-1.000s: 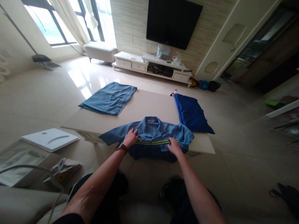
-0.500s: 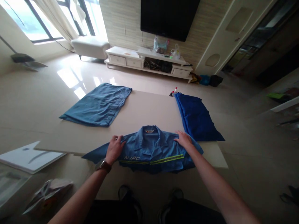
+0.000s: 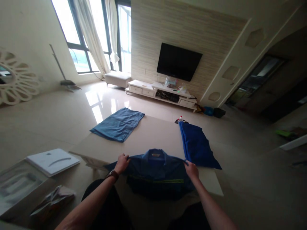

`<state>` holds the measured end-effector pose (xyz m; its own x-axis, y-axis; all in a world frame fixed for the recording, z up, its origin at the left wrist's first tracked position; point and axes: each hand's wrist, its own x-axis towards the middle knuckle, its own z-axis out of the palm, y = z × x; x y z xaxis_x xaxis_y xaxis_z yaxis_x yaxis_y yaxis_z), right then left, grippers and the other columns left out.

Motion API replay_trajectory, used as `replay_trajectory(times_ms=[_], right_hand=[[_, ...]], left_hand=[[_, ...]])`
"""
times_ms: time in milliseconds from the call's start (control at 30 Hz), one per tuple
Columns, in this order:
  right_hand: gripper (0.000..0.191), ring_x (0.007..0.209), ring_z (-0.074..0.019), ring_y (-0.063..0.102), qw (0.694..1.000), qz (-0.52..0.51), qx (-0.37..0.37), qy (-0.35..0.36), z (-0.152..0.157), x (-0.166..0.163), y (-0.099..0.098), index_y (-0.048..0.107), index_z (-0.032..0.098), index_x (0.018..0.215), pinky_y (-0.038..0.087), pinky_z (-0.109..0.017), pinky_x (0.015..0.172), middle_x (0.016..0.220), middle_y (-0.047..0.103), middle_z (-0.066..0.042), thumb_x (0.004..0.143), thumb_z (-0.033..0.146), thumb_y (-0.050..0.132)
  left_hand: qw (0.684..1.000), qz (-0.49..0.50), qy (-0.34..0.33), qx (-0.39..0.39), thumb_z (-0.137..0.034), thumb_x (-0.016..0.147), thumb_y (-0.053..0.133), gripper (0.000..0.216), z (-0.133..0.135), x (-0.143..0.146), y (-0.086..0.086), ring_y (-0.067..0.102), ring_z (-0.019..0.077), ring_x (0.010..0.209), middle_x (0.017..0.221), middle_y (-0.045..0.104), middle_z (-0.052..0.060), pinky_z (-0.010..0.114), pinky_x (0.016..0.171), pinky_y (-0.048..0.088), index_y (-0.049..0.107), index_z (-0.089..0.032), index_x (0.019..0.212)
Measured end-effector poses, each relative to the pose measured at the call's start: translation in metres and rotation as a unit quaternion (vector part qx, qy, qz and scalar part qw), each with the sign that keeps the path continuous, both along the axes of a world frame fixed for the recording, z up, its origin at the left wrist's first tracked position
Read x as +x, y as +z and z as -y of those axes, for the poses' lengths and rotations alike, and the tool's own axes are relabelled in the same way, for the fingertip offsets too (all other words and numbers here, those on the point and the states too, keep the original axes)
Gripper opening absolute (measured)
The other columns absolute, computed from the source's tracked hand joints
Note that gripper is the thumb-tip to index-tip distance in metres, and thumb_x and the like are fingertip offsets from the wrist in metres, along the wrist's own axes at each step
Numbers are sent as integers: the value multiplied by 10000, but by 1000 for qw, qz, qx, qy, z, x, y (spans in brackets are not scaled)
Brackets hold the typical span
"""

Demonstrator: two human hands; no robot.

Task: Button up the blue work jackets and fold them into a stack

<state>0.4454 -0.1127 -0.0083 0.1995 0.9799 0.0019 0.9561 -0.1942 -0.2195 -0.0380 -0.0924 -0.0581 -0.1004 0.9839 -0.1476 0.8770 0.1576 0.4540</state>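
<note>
A blue work jacket (image 3: pixel 155 169) with a collar and a yellow-green stripe hangs over the near edge of the pale table (image 3: pixel 158 134), its collar toward the far side. My left hand (image 3: pixel 122 163), with a watch on the wrist, is closed on the jacket's left shoulder. On the other shoulder, my right hand (image 3: pixel 192 169) pinches the cloth. The jacket's lower part drops into shadow below the table edge. To the far left lies a folded lighter blue garment (image 3: pixel 120 124). A folded darker blue garment (image 3: pixel 198 145) lies at the right, close to my right hand.
Bottles with red caps (image 3: pixel 180 118) stand behind the dark blue garment. A white box (image 3: pixel 52 161) and a plastic-wrapped bundle (image 3: pixel 54 203) are at the lower left. Beyond the table are a low TV cabinet (image 3: pixel 141 91), a bench (image 3: pixel 117 79) and a dustpan (image 3: pixel 68 83).
My view has tilted up. Both hands have gone from resting flatter on the jacket to gripping its shoulders, and the shoulder cloth is now pulled up between them.
</note>
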Motion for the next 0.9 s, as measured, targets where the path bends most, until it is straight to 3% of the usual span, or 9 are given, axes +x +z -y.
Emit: replay_trajectory(times_ms=[133, 267, 367, 500, 600, 667, 767, 900], right_hand=[[473, 788, -253, 722, 997, 56, 36, 30, 35, 12, 2, 763, 228, 980, 383, -299, 656, 874, 786, -124, 1015, 540, 410], [542, 722, -243, 702, 986, 32, 82, 143, 65, 30, 31, 761, 227, 877, 348, -297, 624, 793, 772, -104, 998, 602, 387], [608, 653, -219, 658, 967, 34, 165, 191, 81, 40, 70, 720, 215, 734, 334, -299, 604, 714, 740, -101, 994, 640, 373], [650, 602, -186, 583, 927, 27, 308, 213, 95, 41, 139, 576, 212, 553, 376, -291, 629, 575, 633, -78, 991, 651, 383], [642, 488, -133, 472, 923, -15, 311, 225, 104, 40, 188, 519, 208, 532, 337, -270, 550, 488, 515, -10, 971, 669, 440], [633, 464, -115, 442, 928, -41, 281, 239, 109, 40, 213, 530, 197, 536, 319, -258, 524, 469, 478, 13, 963, 661, 480], [636, 469, -118, 466, 939, -67, 219, 258, 109, 39, 233, 583, 184, 548, 319, -252, 512, 472, 504, 11, 964, 657, 498], [653, 507, -152, 547, 955, -51, 148, 253, 74, 34, 237, 669, 184, 612, 341, -271, 536, 520, 595, -17, 963, 695, 464]], left_hand=[[994, -31, -30, 103, -334, 998, 475, 244, 40, -8, 27, 576, 297, 1143, 1110, 673, 128, 413, 986, 410, 670, -198, 947], [990, -27, -48, 129, -316, 1045, 360, 301, 66, -10, 66, 642, 247, 986, 1023, 704, 127, 348, 895, 424, 625, -179, 1004], [985, -21, -43, 166, -357, 1059, 313, 359, 78, -10, 107, 657, 236, 906, 957, 714, 120, 322, 812, 418, 623, -177, 1040], [971, -37, -17, 234, -404, 1005, 393, 358, 88, -15, 183, 636, 231, 803, 873, 720, 100, 314, 735, 389, 664, -178, 1065], [962, -9, -60, 267, -492, 970, 404, 430, 93, -29, 234, 585, 200, 734, 812, 703, 75, 296, 682, 369, 686, -172, 919], [965, 30, -97, 244, -574, 954, 387, 519, 95, -40, 256, 534, 173, 659, 708, 660, 48, 284, 634, 354, 650, -173, 755], [975, 82, -107, 178, -654, 908, 415, 581, 92, -54, 266, 496, 155, 583, 595, 603, 25, 275, 582, 355, 590, -177, 626], [983, 100, -87, 123, -669, 877, 460, 572, 58, -62, 253, 540, 173, 570, 594, 624, 32, 279, 561, 384, 631, -176, 642]])
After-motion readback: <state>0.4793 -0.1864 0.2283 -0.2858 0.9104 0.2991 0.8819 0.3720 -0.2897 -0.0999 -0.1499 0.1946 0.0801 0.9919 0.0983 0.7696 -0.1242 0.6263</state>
